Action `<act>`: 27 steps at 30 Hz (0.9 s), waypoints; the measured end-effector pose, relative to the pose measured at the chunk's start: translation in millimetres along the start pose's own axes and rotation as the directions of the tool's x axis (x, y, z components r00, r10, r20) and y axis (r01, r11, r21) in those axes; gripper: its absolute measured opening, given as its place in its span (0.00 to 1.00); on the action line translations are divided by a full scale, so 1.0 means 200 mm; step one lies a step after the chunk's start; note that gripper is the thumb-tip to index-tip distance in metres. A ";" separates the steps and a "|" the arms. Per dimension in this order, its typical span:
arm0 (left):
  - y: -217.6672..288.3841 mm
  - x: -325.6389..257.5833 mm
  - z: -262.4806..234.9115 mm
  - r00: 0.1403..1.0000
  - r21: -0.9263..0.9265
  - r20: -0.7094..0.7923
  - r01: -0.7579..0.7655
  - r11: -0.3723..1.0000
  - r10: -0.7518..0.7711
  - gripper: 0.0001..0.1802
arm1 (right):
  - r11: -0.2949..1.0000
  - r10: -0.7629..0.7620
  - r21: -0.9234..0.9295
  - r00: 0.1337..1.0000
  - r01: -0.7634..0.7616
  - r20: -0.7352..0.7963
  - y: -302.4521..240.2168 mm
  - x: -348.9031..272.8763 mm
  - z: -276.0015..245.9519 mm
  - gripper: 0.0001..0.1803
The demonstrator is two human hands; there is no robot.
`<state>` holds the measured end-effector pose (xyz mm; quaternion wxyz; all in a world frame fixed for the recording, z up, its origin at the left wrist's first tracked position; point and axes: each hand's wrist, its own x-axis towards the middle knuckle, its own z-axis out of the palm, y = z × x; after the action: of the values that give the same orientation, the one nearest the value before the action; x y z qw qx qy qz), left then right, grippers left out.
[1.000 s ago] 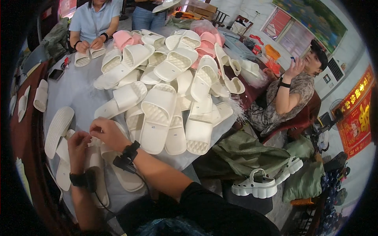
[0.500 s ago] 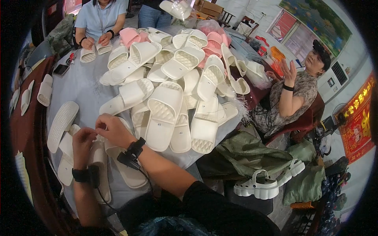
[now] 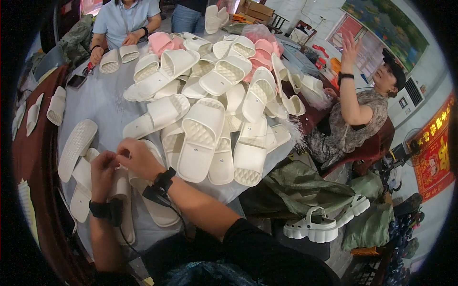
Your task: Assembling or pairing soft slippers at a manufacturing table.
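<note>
My left hand (image 3: pixel 103 172) and my right hand (image 3: pixel 140 159) meet at the fingertips over the near left part of the table, both pinched. Whatever is between their fingers, if anything, is too small to make out. Beneath them lie cream slide slippers: one slipper (image 3: pixel 160 209) under my right wrist, another slipper (image 3: pixel 125 217) between my forearms, partly hidden. Left of my left hand, a slipper (image 3: pixel 78 148) shows its textured sole, resting against another slipper (image 3: pixel 80 205). A large slipper (image 3: pixel 200 143) leads the heap just right of my right hand.
A heap of cream slippers (image 3: pixel 224 74) and some pink slippers (image 3: pixel 261 55) covers the middle of the grey-covered table (image 3: pixel 102 109). A phone (image 3: pixel 76 82) lies far left. Across sits a person in light blue (image 3: pixel 125 21); another person (image 3: pixel 355 114) sits right. White clogs (image 3: pixel 312 226) stand lower right.
My hands stay almost in place. The person across has taken both hands off the two slippers, one moving left. The person at right raises a hand higher. The slippers at the top edge have shifted.
</note>
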<state>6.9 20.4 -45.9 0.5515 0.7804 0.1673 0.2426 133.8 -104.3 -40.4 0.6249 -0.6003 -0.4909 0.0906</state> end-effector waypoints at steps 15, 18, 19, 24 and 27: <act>0.05 -0.01 0.00 0.998 0.007 -0.003 0.064 0.998 -0.064 0.03 | 0.999 -0.008 0.031 1.000 0.008 -0.001 0.00 0.01 -0.03 0.05; 0.04 -0.01 0.00 1.000 -0.028 -0.011 0.028 0.999 -0.028 0.03 | 1.000 -0.024 0.015 1.000 0.024 0.009 0.01 0.01 -0.03 0.06; 0.04 -0.01 0.00 1.000 -0.027 -0.004 0.014 1.000 -0.014 0.02 | 1.000 -0.024 0.014 1.000 0.024 0.008 0.01 0.01 -0.03 0.06; 0.02 -0.02 0.00 1.000 -0.026 0.012 0.019 0.999 -0.018 0.02 | 0.999 0.032 0.029 0.999 -0.033 0.035 0.00 0.00 -0.03 0.07; 0.03 -0.02 0.00 0.999 -0.057 0.010 0.040 0.998 -0.039 0.02 | 0.999 0.032 0.013 0.999 -0.033 0.041 -0.01 0.00 -0.03 0.08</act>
<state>3.2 16.6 -40.1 0.5791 0.7619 0.1731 0.2328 138.3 -108.4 -37.4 0.6173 -0.6020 -0.4929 0.1162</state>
